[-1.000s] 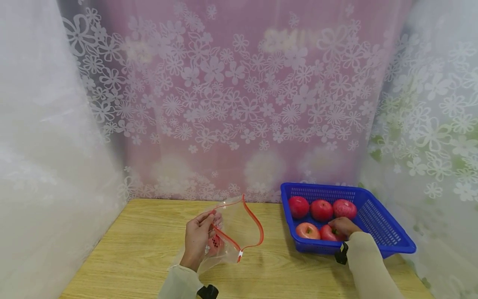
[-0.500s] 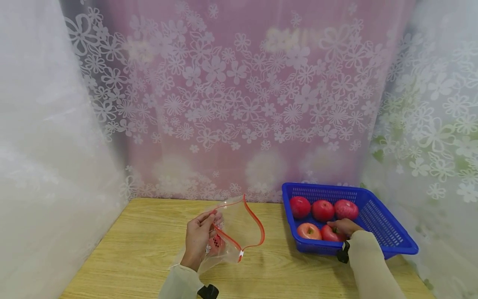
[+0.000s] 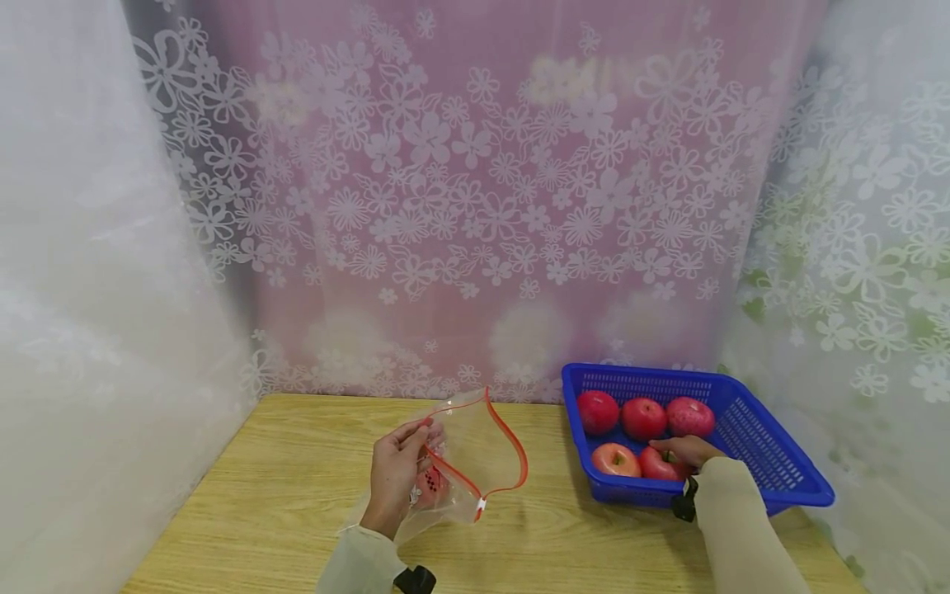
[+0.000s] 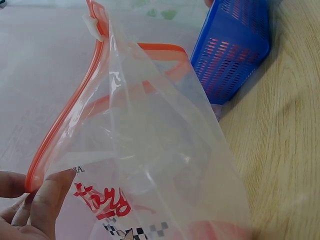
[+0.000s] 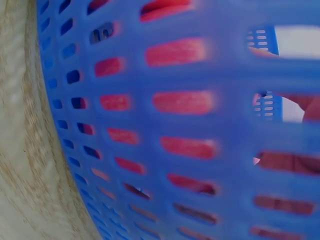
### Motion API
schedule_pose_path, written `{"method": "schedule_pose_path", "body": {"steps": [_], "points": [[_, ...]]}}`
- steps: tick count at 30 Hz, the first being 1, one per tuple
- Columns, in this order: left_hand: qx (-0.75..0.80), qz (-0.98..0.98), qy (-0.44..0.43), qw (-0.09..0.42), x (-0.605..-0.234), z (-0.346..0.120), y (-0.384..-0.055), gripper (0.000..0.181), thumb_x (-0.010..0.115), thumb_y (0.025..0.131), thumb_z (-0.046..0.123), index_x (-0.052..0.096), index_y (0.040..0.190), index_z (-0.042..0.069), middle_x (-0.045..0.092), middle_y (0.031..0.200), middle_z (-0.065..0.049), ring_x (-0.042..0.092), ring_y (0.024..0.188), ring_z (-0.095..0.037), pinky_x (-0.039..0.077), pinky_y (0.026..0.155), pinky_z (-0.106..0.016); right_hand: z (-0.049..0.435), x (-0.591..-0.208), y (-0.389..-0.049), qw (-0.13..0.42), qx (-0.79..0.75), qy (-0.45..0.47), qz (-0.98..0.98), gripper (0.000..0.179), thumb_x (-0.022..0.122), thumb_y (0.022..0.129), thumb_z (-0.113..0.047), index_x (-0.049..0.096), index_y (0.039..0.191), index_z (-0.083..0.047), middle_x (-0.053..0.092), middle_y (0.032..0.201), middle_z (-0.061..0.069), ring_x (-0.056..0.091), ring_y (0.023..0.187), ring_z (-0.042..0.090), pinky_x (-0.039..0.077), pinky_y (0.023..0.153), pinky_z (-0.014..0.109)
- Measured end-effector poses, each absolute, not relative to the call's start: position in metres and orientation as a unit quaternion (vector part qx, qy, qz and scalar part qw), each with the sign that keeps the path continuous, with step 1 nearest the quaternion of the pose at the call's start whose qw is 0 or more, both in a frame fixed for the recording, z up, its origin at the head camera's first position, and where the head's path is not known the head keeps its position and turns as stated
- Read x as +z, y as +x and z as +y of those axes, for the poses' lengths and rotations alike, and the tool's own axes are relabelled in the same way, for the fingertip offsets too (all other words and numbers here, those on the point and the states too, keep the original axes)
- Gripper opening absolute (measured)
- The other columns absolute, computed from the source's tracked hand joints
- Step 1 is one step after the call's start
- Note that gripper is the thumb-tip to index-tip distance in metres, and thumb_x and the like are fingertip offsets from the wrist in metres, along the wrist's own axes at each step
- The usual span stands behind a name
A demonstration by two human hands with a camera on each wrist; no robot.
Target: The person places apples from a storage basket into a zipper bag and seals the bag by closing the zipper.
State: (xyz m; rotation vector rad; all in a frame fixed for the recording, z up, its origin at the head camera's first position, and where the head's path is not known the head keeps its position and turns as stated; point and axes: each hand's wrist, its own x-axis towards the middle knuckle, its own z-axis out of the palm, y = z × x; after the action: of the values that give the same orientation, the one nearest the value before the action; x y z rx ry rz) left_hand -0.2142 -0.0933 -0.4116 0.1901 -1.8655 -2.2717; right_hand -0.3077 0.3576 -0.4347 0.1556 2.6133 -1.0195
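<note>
Inside the basket (image 3: 646,384), the right hand (image 3: 690,450) covers part of one apple (image 3: 659,469). The right wrist view blurs the basket's near wall, and fruit shows only in pieces through its slots. Left of the basket, the left hand (image 3: 395,472) hides part of the bag (image 4: 155,145), whose black print is too small to read from the head. The left wrist view cuts off the basket's top. Nearer than the basket, the left sleeve (image 3: 359,563) and right sleeve (image 3: 742,528) run off the head view's bottom edge.

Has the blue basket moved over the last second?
No. In the head view, the basket keeps its place against the curtain, no visible shift either way.
</note>
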Motion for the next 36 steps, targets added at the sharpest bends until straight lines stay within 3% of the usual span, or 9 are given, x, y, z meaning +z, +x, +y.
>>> {"method": "schedule_pose_path", "body": {"steps": [8, 20, 27, 36], "points": [[-0.763, -0.635, 0.068, 0.101, -0.412, -0.094, -0.213, 0.028, 0.053, 0.100, 0.010, 0.062, 0.120, -0.007, 0.072, 0.102, -0.012, 0.068, 0.079, -0.010, 0.054, 0.061, -0.019, 0.360, -0.437, -0.309, 0.171, -0.378, 0.063, 0.908, 0.077, 0.054, 0.094, -0.036, 0.032, 0.126, 0.031, 0.038, 0.129, 0.047, 0.040, 0.120, 0.058, 0.042, 0.098, 0.057], [-0.763, -0.635, 0.063, 0.101, -0.410, -0.094, -0.212, 0.029, 0.052, 0.100, 0.010, 0.061, 0.121, -0.007, 0.071, 0.105, -0.014, 0.070, 0.084, -0.012, 0.056, 0.063, -0.020, 0.364, -0.437, -0.309, 0.167, -0.396, 0.065, 0.901, 0.076, 0.055, 0.094, -0.038, 0.035, 0.126, 0.028, 0.042, 0.125, 0.043, 0.045, 0.116, 0.055, 0.046, 0.094, 0.055], [-0.762, -0.636, 0.070, 0.101, -0.410, -0.093, -0.212, 0.028, 0.052, 0.100, 0.010, 0.062, 0.120, -0.007, 0.071, 0.105, -0.013, 0.069, 0.082, -0.011, 0.056, 0.063, -0.020, 0.368, -0.437, -0.311, 0.166, -0.409, 0.066, 0.895, 0.078, 0.056, 0.094, -0.039, 0.032, 0.128, 0.027, 0.037, 0.129, 0.044, 0.043, 0.117, 0.056, 0.045, 0.094, 0.057], [-0.762, -0.635, 0.071, 0.101, -0.410, -0.093, -0.211, 0.029, 0.052, 0.100, 0.011, 0.061, 0.121, -0.007, 0.071, 0.105, -0.014, 0.070, 0.085, -0.014, 0.056, 0.064, -0.020, 0.371, -0.439, -0.312, 0.146, -0.415, 0.071, 0.895, 0.066, 0.059, 0.092, -0.038, 0.047, 0.117, 0.022, 0.054, 0.113, 0.033, 0.054, 0.105, 0.045, 0.047, 0.091, 0.055]]}}
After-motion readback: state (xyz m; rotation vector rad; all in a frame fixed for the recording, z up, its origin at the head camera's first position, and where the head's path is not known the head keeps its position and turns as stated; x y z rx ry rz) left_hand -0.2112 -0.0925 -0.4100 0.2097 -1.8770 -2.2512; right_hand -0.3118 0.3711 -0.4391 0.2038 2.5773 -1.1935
